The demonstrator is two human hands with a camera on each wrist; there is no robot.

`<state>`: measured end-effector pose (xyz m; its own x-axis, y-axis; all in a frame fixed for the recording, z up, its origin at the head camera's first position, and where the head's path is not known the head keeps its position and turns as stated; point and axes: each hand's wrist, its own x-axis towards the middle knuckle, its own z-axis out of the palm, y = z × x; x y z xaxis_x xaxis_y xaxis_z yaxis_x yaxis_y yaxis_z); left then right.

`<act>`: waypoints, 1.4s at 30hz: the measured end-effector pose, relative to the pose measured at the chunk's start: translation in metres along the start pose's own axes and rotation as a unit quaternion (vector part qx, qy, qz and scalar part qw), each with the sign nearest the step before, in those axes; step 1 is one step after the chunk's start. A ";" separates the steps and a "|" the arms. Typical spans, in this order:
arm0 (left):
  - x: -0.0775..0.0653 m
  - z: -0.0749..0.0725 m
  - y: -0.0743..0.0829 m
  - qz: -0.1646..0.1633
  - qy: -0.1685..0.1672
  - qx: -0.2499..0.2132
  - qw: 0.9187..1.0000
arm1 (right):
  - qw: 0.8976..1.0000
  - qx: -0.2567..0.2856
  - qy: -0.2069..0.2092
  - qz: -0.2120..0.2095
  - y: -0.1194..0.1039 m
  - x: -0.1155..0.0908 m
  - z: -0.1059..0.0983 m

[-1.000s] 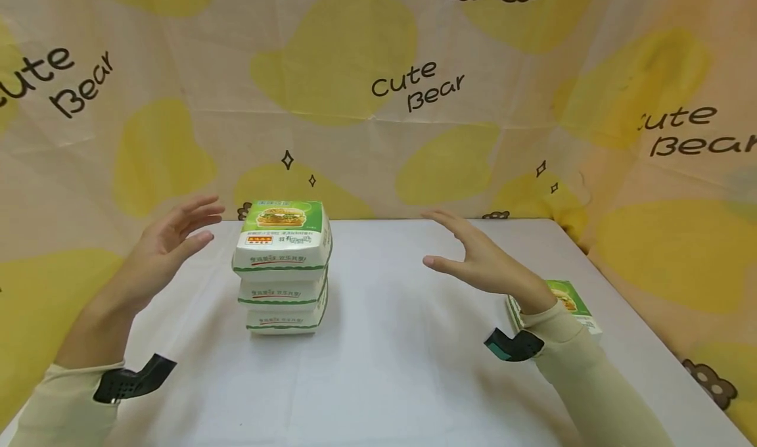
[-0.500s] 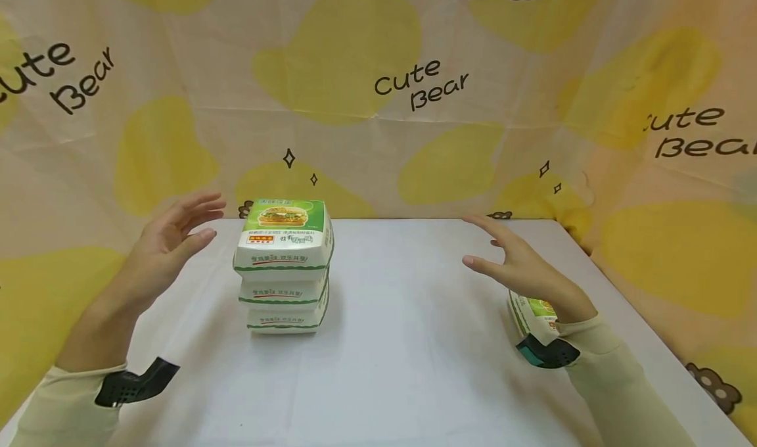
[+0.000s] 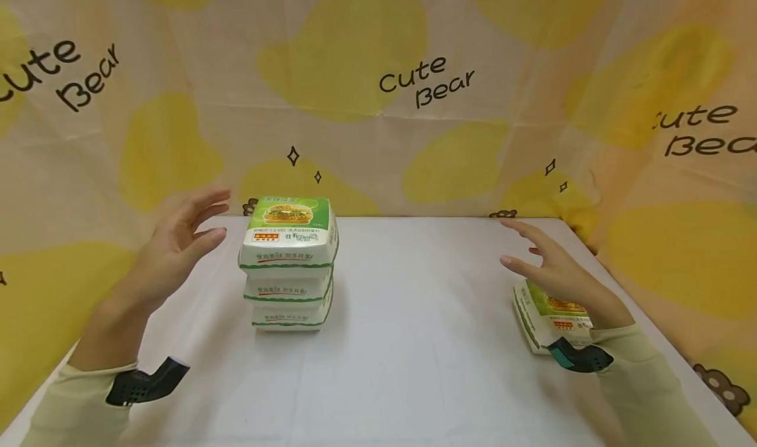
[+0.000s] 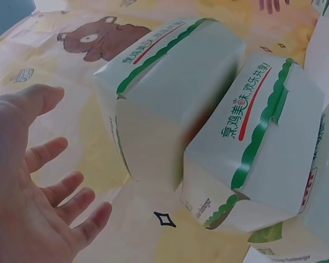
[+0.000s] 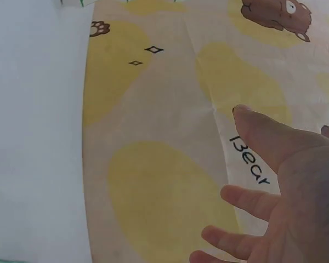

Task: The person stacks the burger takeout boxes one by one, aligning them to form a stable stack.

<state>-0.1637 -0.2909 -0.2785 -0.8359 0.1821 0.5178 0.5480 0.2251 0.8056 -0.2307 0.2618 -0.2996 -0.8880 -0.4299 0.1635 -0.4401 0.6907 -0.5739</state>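
Three white and green burger boxes [image 3: 288, 231] stand stacked on the left half of the table, the top one slightly offset. My left hand [image 3: 171, 246] hovers just left of the stack, fingers spread and relaxed, holding nothing. In the left wrist view, a gap separates its fingers from the nearest box [image 4: 164, 82]. On the right lies a single burger box [image 3: 547, 315], its lid printed with a burger. Above it is my right hand [image 3: 562, 273], empty, with thumb and fingers apart; the hand and wrist partly hide that box.
A white cloth covers the table [image 3: 408, 342]. Behind it and along the sides hangs a cream curtain [image 3: 355, 72] with yellow patches and "Cute Bear" lettering. Black wrist cameras [image 3: 148, 382] sit on both sleeves.
My right hand has moved steadily right, from beside the table's middle to above the single box, uncovering more of the box's left side. My left hand stays beside the stack, which is unchanged.
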 end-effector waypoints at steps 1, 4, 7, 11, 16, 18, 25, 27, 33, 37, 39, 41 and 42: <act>-0.001 0.001 0.000 -0.002 0.001 -0.001 1.000 | 1.000 -0.005 0.000 0.003 0.004 -0.002 -0.001; -0.001 0.005 -0.002 -0.004 0.006 0.016 1.000 | 1.000 -0.011 0.000 0.010 0.016 -0.009 -0.003; 0.000 0.008 -0.001 -0.009 0.005 0.031 0.999 | 1.000 -0.016 -0.003 0.021 0.029 -0.018 -0.006; 0.000 0.010 0.001 -0.020 -0.002 0.059 0.998 | 0.999 -0.020 -0.020 0.044 0.045 -0.025 -0.010; 0.000 0.014 0.003 -0.024 0.000 0.075 0.997 | 0.997 -0.020 -0.051 0.061 0.060 -0.031 -0.020; 0.000 0.015 0.004 -0.021 0.002 0.077 0.997 | 0.996 -0.019 -0.061 0.057 0.065 -0.034 -0.024; 0.001 0.019 0.003 -0.018 0.002 0.056 0.998 | 0.991 -0.004 -0.122 0.046 0.076 -0.044 -0.034; 0.002 0.020 0.002 -0.022 0.001 0.051 0.998 | 0.988 0.002 -0.143 0.056 0.078 -0.046 -0.035; 0.000 0.019 0.000 -0.038 0.003 0.037 0.999 | 0.982 0.021 -0.178 0.063 0.084 -0.044 -0.035; 0.000 0.020 -0.002 -0.051 -0.005 0.024 0.998 | 0.979 0.025 -0.188 0.071 0.084 -0.042 -0.033; 0.001 0.020 -0.003 -0.058 -0.015 0.022 0.998 | 0.979 0.019 -0.190 0.072 0.082 -0.042 -0.030; 0.001 0.021 -0.004 -0.063 -0.028 0.018 0.998 | 0.979 0.015 -0.191 0.068 0.080 -0.041 -0.027; 0.001 0.021 -0.004 -0.065 -0.035 0.019 0.997 | 0.979 0.014 -0.192 0.068 0.078 -0.041 -0.025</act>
<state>-0.1659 -0.2712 -0.2874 -0.8968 0.2144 0.3870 0.4366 0.2872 0.8525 -0.2324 0.3482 -0.3310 -0.8204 -0.5252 -0.2261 -0.3123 0.7428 -0.5922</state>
